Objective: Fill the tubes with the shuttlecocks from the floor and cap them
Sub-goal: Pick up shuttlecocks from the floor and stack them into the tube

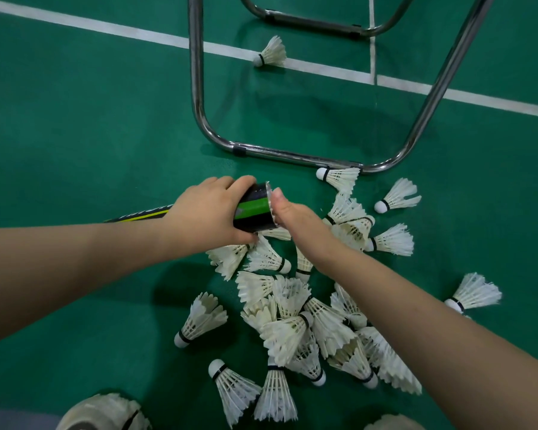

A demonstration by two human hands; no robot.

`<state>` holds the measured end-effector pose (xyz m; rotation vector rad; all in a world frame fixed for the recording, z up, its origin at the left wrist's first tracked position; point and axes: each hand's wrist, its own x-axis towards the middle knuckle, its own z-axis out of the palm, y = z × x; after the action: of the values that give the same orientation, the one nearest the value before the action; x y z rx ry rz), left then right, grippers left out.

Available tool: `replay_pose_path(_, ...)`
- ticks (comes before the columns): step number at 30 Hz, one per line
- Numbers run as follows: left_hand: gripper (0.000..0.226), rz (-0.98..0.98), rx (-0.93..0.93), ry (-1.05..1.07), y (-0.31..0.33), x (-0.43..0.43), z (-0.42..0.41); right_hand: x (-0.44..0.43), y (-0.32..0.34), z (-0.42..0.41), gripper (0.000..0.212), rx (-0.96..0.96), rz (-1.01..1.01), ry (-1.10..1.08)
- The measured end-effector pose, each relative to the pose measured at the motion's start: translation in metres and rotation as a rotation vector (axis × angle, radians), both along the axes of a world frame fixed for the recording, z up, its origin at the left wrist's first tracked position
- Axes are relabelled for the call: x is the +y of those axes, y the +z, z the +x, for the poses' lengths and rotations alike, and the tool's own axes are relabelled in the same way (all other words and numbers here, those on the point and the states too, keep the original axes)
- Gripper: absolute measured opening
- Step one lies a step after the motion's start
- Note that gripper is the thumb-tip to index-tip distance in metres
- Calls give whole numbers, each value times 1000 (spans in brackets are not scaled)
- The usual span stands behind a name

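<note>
A black tube with green and yellow stripes (253, 209) lies nearly level above the floor, and my left hand (205, 212) grips it near its right end. A thin whitish cap (270, 202) sits at that end. My right hand (295, 218) holds the cap against the tube's mouth, thumb on the rim, while its fingers are hidden behind the tube. The tube's mouth and inside are not visible. Several white feather shuttlecocks (292, 321) lie heaped on the green floor below and to the right of my hands.
A chrome tubular chair frame (292, 156) stands on the floor just beyond the tube, with a second frame (317, 24) farther back. One shuttlecock (272, 52) lies on the white court line (106, 26). My shoe (103, 412) shows at the bottom edge.
</note>
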<state>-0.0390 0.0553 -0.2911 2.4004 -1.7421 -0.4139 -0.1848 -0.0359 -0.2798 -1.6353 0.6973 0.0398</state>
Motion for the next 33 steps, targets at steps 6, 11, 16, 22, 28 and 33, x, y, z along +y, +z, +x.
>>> replay_pose_path(6,83,-14,17,-46,-3,5,-5,-2,-13,16,60,57,211,170)
replay_pose_path(11,85,2,21,-47,-2,-6,-7,-11,-12,18,60,76,140,68)
replay_pose_path(16,85,-24,59,0,7,-49,-11,-57,-11,0,32,-113,-112,-573)
replay_pose_path(22,87,46,25,-15,0,-63,-25,-121,-58,-50,40,487,-570,-462)
replay_pose_path(28,86,93,15,-16,-4,-63,-27,-118,-80,-52,57,729,-522,-287)
replay_pose_path(33,83,117,22,3,-7,-60,-28,-113,-78,-46,31,365,-418,-524)
